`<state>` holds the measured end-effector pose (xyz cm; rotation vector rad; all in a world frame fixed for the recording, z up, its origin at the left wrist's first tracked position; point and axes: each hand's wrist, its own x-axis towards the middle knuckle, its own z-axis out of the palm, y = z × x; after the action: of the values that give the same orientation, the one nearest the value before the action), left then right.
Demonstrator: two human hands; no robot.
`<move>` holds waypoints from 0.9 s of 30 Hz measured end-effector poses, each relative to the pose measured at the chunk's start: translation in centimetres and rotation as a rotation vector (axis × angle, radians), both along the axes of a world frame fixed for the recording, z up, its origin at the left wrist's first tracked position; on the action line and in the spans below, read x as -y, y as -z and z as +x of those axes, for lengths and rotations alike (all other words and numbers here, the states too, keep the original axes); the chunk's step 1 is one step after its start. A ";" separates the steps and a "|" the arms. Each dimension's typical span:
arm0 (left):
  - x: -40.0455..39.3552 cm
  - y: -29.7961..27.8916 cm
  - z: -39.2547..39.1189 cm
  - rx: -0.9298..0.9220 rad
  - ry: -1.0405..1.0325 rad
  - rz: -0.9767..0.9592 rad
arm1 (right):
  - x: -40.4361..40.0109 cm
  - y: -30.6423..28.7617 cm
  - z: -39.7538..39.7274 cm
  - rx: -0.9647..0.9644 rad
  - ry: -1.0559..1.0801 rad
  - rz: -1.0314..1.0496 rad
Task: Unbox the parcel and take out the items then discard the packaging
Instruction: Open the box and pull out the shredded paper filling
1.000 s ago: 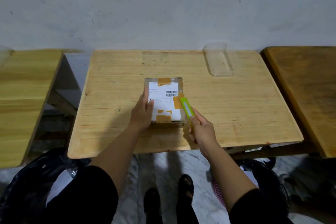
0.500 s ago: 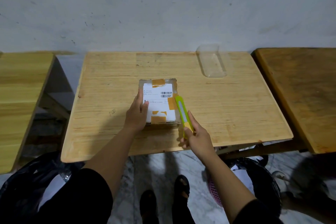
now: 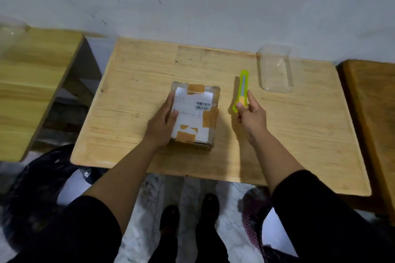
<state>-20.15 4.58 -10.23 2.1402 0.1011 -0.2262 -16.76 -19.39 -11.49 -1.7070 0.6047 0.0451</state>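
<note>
the parcel [image 3: 193, 116] lies flat on the wooden table [image 3: 299, 134], label side up, with a white shipping label and several strips of brown tape across its top. the left hand [image 3: 163, 123] rests palm down on the left part of the parcel, fingers extended and slightly spread along its left edge, thumb lying on the label; it presses on the box and does not enclose it. the right hand [image 3: 252, 116] is to the right of the parcel, apart from it, and is closed on the near end of a green box cutter [image 3: 242, 90]. the thumb and index finger pinch the cutter's handle near its yellow slider, and the remaining fingers are curled behind it. the cutter points away from the right hand toward the wall, its far end above the table surface; whether the blade is extended cannot be told. beyond and slightly to the right of the right hand, a clear plastic tray [image 3: 275, 69] sits on the table near the back edge, well apart from the cutter. below the left forearm, off the near left corner of the table, a black bag [image 3: 36, 188] lies on the floor. below the right forearm, a pink mesh basket [image 3: 253, 220] stands on the floor.
</note>
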 end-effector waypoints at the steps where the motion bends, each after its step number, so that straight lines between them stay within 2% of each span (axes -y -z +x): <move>1: 0.0 0.1 0.0 -0.003 -0.005 0.022 | 0.4 0.4 1.4 -0.017 -0.011 0.006; 4: 0.1 0.0 0.1 -0.026 -0.043 0.049 | 1.3 1.6 4.9 -0.063 -0.060 0.004; 9: 0.6 -0.7 -0.4 -0.062 -0.122 -0.159 | 2.1 1.7 8.8 -0.120 -0.099 -0.088; 15: 0.7 -0.8 -0.5 -0.070 -0.177 -0.104 | 2.0 0.7 11.0 -0.099 -0.093 -0.141; 20: 1.1 -1.5 -1.2 -0.034 -0.290 -0.083 | 1.2 -0.8 9.5 -0.042 -0.183 -0.371; 23: 0.7 -1.8 -2.5 -0.069 -0.290 -0.133 | 0.1 -1.4 8.0 0.055 -0.312 -0.239; 27: -0.3 -2.2 -4.1 -0.112 -0.200 -0.171 | -1.3 -1.9 6.3 0.024 -0.473 -0.092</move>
<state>-24.29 4.87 -8.02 1.9320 0.3467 -0.2286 -10.50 -18.11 -9.63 -1.9059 0.1766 0.3362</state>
